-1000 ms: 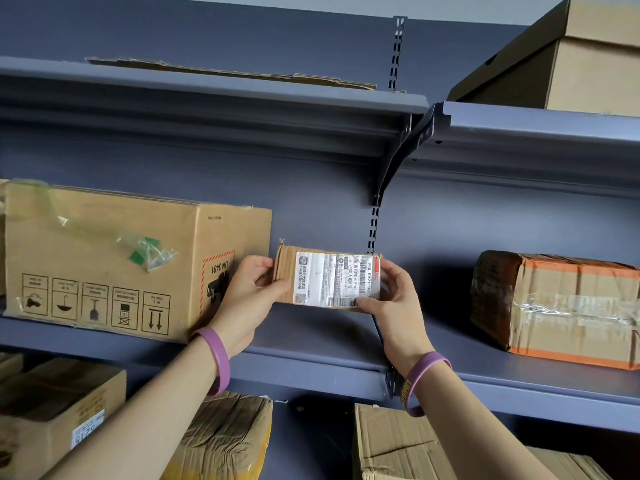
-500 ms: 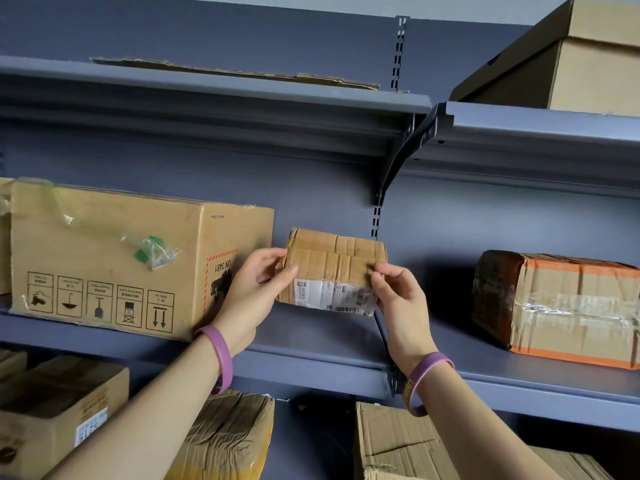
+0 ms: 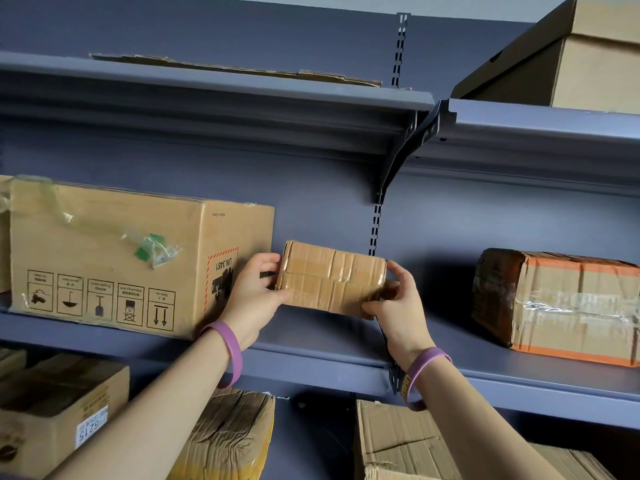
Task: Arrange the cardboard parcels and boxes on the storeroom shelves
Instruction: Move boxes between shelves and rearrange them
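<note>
The left hand [image 3: 256,292] and right hand [image 3: 398,306] grasp the parcel [image 3: 332,277] by its ends, over the shelf [image 3: 311,344] behind its front edge. A big box [image 3: 114,258] crowds the left hand; a taped box [image 3: 561,303] sits well apart, rightward.

A parcel [image 3: 332,278] is held between the left hand [image 3: 254,292] and right hand [image 3: 398,303] over the middle shelf [image 3: 311,344]. A box [image 3: 114,258] is set just left of it, and another box [image 3: 561,303] well to its right.
</note>
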### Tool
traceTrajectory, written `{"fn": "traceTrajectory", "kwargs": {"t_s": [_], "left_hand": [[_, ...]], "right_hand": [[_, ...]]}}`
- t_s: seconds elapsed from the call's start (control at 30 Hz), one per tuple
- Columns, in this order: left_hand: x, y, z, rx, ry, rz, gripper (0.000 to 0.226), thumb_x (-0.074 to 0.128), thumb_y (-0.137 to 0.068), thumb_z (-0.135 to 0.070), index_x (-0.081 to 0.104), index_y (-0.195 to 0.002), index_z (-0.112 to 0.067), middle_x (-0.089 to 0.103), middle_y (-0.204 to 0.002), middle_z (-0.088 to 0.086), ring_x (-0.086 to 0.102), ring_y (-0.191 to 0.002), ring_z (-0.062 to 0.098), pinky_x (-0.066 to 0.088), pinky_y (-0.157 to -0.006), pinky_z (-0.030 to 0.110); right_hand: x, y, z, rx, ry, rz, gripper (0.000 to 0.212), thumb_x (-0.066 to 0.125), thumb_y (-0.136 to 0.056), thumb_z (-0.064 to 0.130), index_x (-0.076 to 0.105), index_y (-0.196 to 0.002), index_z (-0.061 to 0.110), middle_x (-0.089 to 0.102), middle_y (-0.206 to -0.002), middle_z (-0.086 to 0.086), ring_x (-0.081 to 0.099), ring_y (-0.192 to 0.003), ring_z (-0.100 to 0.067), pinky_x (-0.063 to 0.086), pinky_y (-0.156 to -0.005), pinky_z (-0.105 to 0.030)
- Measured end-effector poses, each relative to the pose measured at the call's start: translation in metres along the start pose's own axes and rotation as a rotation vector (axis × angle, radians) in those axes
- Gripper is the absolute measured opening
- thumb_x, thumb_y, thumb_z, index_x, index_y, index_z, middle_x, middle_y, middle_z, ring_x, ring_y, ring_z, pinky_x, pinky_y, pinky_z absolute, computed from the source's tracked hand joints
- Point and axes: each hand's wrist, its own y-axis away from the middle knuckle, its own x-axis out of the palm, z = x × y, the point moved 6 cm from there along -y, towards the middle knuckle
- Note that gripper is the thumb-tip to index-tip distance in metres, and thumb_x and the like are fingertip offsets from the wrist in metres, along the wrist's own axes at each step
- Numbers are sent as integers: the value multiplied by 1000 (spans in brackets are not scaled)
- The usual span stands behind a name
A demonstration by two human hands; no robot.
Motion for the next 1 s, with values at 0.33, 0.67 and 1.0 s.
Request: {"fn": "traceTrajectory", "kwargs": {"t_s": [0.33, 0.67, 1.0], "left_hand": [[1, -1, 4, -44, -46, -33, 42, 61, -87, 12, 53, -115, -18, 64, -109, 4, 64, -90, 15, 55, -85, 34], [2, 29, -36, 334, -379, -193, 47, 66, -86, -15, 54, -131, -21, 47, -124, -10, 43, -128, 14, 34, -111, 33], [-18, 77, -101, 458, -437, -174, 46, 63, -91, -6, 53, -133, -22, 51, -132, -14, 38, -115, -23, 21, -96, -5]], "right_hand": [[1, -4, -5, 4, 46, 9, 72, 56, -79, -23, 46, -137, 17, 52, -96, -2, 54, -79, -10, 48, -57, -13], [-1, 15, 25, -264, 172, -102, 59, 63, -86, -3, 47, -135, 26, 39, -130, 8, 40, -125, -6, 32, -104, -16], [30, 46, 62, -403, 128, 65, 49, 57, -86, 8, 44, -126, 34, 43, -123, 24, 38, -125, -2, 24, -104, -12]]}}
